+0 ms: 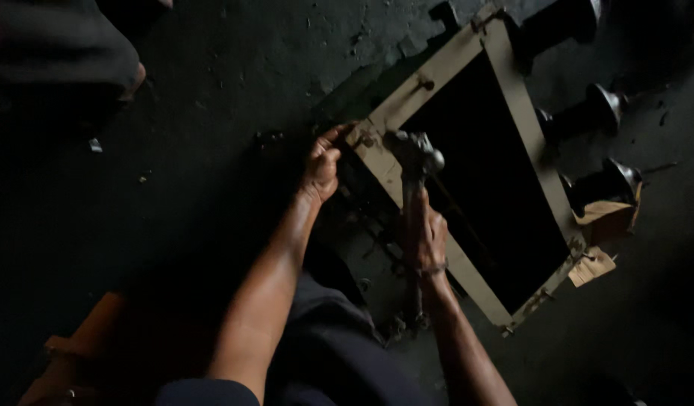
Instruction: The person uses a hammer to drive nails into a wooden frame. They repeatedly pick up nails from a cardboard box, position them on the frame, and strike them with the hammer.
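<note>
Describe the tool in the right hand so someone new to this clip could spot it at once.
Find the pale rectangular frame around a dark opening in the dark surface. At its near-left corner, the right hand grips a hammer upright. Its rounded metal head, catching light, sets it apart from the black flared knobs beyond the frame.

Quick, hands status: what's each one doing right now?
Left hand: closed on the corner of the beige frame.
Right hand: shut around the handle of a hammer, whose head is at the frame's edge.

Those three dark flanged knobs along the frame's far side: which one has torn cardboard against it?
The lowest knob, nearest the frame's bottom corner. Torn brown cardboard lies right beneath it; the other two knobs stand bare.
</note>
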